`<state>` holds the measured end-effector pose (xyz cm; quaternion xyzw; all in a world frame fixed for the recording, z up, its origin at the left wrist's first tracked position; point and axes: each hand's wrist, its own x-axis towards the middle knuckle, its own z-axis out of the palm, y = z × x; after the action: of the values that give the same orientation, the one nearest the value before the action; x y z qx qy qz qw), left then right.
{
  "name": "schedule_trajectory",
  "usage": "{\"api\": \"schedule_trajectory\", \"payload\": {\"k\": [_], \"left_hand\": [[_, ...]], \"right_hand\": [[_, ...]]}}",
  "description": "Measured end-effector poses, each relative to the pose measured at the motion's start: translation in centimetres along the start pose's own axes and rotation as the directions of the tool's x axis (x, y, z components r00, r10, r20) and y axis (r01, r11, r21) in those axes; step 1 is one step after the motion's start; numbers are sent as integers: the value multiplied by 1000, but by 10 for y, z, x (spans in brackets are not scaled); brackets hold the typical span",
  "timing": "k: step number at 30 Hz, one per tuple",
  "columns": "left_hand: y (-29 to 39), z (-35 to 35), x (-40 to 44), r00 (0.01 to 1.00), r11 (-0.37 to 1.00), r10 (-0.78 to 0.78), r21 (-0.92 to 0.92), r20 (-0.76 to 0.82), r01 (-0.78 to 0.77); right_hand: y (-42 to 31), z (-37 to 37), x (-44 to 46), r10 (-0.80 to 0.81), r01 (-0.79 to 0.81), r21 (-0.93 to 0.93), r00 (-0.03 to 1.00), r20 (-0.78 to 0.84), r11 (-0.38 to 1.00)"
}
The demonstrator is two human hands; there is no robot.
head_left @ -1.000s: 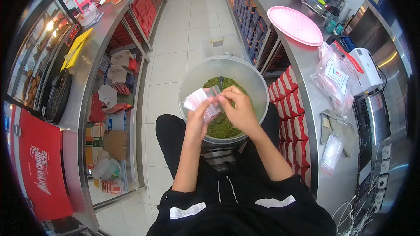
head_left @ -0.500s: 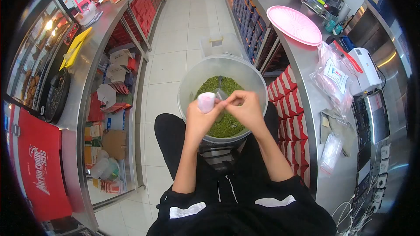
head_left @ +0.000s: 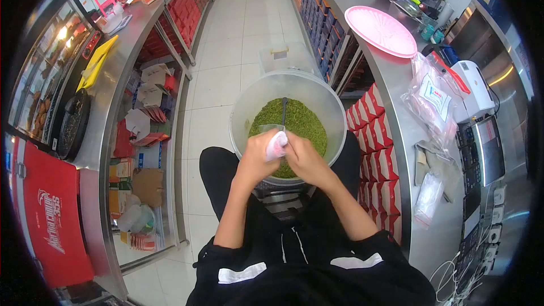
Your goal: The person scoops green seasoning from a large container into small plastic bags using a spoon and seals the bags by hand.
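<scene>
Between my knees stands a large translucent tub (head_left: pixel 243 99) holding green shredded leaves (head_left: pixel 309 130). A dark-handled utensil (head_left: pixel 284 112) stands in the leaves, its lower part hidden by my hands. My left hand (head_left: pixel 256 156) is closed around a rolled bundle of small clear bags (head_left: pixel 277 145) with pink and white on them. Close against it, my right hand (head_left: pixel 306 158) has its fingers bent at the bundle's right side; a clear plastic edge shows just above the hands. What the right fingertips pinch is hidden.
On the right steel counter (head_left: pixel 419 243) lie a pink round tray (head_left: pixel 381 31), a bag of pink packets (head_left: pixel 433 99) and a small clear packet (head_left: pixel 429 195). Red-and-white boxes (head_left: pixel 379 175) are stacked below. A lidded clear box (head_left: pixel 289 59) stands behind the tub; shelves line the left.
The bundle has turned from spread flat to end-up in my left hand. Both hands have drawn together over the tub's near side, and the bag held between them is now mostly hidden.
</scene>
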<state>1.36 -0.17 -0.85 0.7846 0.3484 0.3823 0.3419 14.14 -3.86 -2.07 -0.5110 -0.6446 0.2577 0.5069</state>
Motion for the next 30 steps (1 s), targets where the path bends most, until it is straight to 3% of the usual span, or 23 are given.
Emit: {"api": "schedule_trajectory", "payload": {"k": [1,2,3,4,5,7,9,10,11,12,13,14,15,16,17,19,20,22,23,25,29,30], "left_hand": [[-2,6,-3,997,998,61,-7,-40,-62],[-4,14,-7,994,964,-89,-256,-59,71],[-7,19,-10,995,964,-88,-256,-56,71],[-11,24,-14,965,795,-251,-584,-70,165],[-14,29,-17,914,512,-406,-834,-24,205],[-3,25,-12,883,557,-466,-796,-63,237],[0,20,-12,929,832,-345,-503,-136,235],[7,13,-9,927,830,-348,-506,-138,236],[16,3,-5,940,921,-328,-255,-96,295],[21,-4,-3,947,947,-319,18,-45,320],[20,-7,-2,947,947,-320,17,-42,321],[19,-8,-2,935,935,-341,70,-93,348],[19,-11,-1,924,920,-355,124,-145,373],[23,-17,0,955,946,-266,157,-131,285],[20,-18,1,955,946,-266,157,-130,284],[14,-19,3,998,964,45,-261,-52,-57],[14,-20,1,998,964,40,-262,-54,-53],[20,-21,-1,993,857,-94,-502,67,115],[21,-19,0,993,856,-95,-504,68,116],[22,-17,1,996,938,-50,-346,-73,22],[8,-21,-3,999,969,-37,-244,-38,26],[4,-24,-5,994,972,-84,-225,-73,65]], "right_hand": [[-5,-1,-3,4,-4,0,1000,-2,1000],[-12,-4,-3,85,-86,76,996,22,993],[-19,-6,-3,167,-173,151,984,53,973],[-8,-4,-4,156,-166,147,984,81,975],[-8,-6,-4,161,-171,148,984,79,974],[-17,-10,2,174,-190,199,980,95,961],[-23,-14,1,201,-220,173,972,118,960],[-24,-16,1,228,-247,146,964,135,958],[-20,-19,0,229,-248,144,964,138,958],[-14,-23,1,126,-123,-41,989,74,992],[-11,-25,2,11,-4,-230,999,30,973],[-11,-27,3,15,-8,-232,999,29,973],[-15,-29,7,140,-135,-187,990,12,973],[-17,-30,11,262,-259,-141,965,0,956],[-17,-31,15,262,-259,-141,965,-1,955],[-15,-32,19,343,-386,358,922,179,850],[-17,-32,21,344,-388,357,921,183,849],[-25,-32,25,349,-424,440,905,246,791],[-26,-32,27,350,-426,439,904,246,791],[-28,-30,29,321,-415,431,906,276,801],[-27,-25,38,288,-394,450,913,288,801],[-26,-24,44,249,-401,455,900,359,795]]}}
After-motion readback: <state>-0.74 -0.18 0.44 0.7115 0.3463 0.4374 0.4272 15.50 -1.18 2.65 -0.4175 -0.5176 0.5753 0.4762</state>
